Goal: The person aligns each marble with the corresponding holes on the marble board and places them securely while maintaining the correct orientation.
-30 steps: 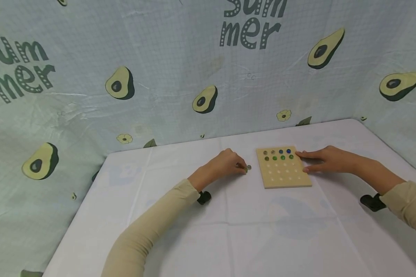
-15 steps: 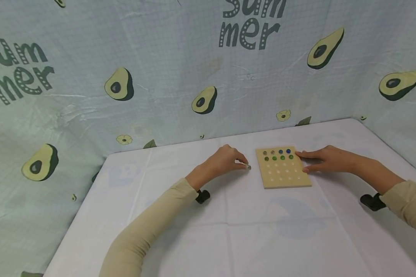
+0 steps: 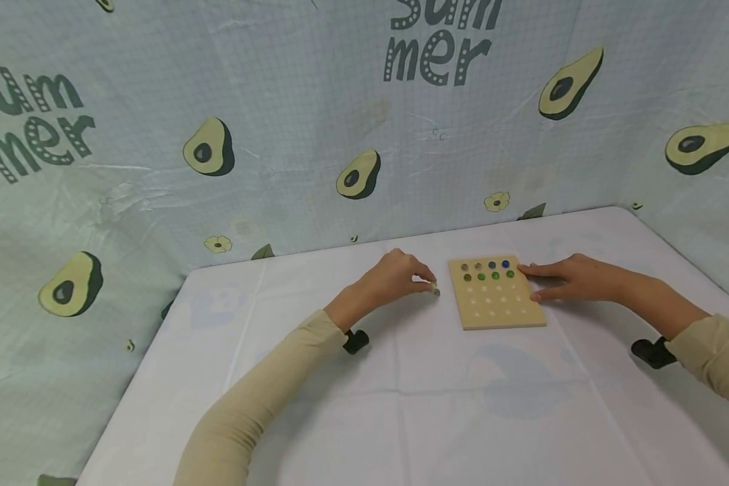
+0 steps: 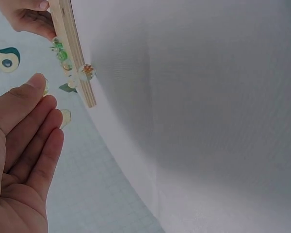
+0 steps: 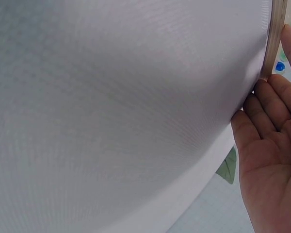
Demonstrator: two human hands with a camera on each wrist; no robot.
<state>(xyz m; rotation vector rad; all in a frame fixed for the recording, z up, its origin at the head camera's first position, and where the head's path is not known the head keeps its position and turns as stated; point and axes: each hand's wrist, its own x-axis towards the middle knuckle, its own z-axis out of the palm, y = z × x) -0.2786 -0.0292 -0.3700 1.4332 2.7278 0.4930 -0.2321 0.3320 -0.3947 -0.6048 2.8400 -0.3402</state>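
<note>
A square wooden board (image 3: 503,307) with rows of round dimples lies on the white table. Several glass marbles, clear, blue and green, sit in its two far rows (image 3: 489,271). One clear marble (image 3: 435,291) lies on the cloth against the board's left edge (image 4: 82,73); it also shows in the left wrist view (image 4: 87,71). My left hand (image 3: 410,278) hovers just left of it, fingertips close, fingers (image 4: 36,121) nearly straight and holding nothing. My right hand (image 3: 568,279) rests flat against the board's right edge (image 5: 276,34), fingers (image 5: 266,104) straight.
A white cloth covers the table (image 3: 437,405), whose far and right sides meet a backdrop (image 3: 291,135) printed with avocados. A black device sits under each wrist (image 3: 355,341) (image 3: 649,352).
My left hand has risen a little and shifted slightly toward the board, its fingertips coming off the table by the clear marble. The marble, board and right hand have stayed put.
</note>
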